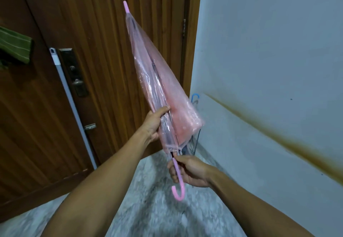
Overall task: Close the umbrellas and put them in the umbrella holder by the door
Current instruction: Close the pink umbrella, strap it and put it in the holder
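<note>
Two bare hands hold one pink see-through umbrella (159,88) in the air in front of a brown wooden door (104,51); the umbrella is folded down, its canopy gathered loosely about the shaft, and it slants with its pink tip up toward the door and its hooked handle (178,183) down toward the person; the left hand (155,123) wraps its grip round the lower part of the gathered plastic, thumb on top, seemingly to keep the folds pressed in against the ribs; the right hand (189,171) has its grip closed round the thin pink handle stem just below the canopy's edge, which steadies the shaft and lets the person steer it; the canopy hangs slack and unfastened, and no strap can be made out, so the closing step looks nearly done but not tidied; behind the umbrella, low in the corner where the door frame meets the pale wall (269,51), a blue hooked handle (195,97) and some thin dark ribs show, probably another umbrella standing there; the holder itself is hidden behind the pink canopy, so its shape cannot be told; the next move would likely be turning the tip downward and lowering it into that corner; a grey mottled floor (148,199) lies below.
</note>
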